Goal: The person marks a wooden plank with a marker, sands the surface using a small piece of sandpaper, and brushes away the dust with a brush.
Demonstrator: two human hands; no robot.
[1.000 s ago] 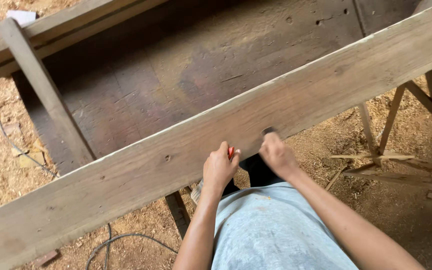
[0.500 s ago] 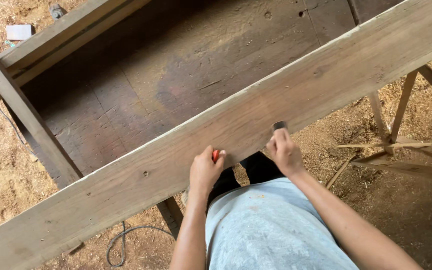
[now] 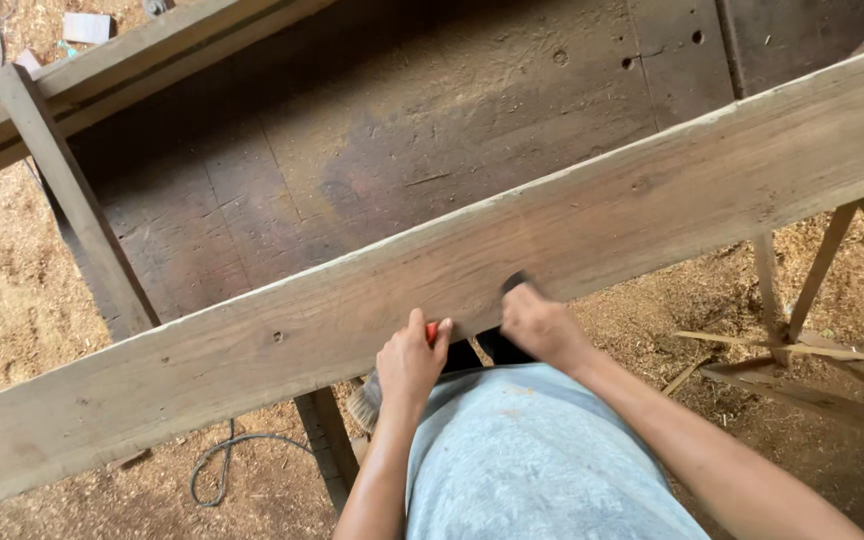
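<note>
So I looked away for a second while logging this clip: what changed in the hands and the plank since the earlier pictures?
Little changed. Both hands slid slightly rightwards along the plank's near edge. The left hand still pinches a small red object; the right hand still grips a dark tool against the wood. Nothing was picked up or let go. The plank, the dark workbench behind it and the sawdust floor look unchanged.
</note>
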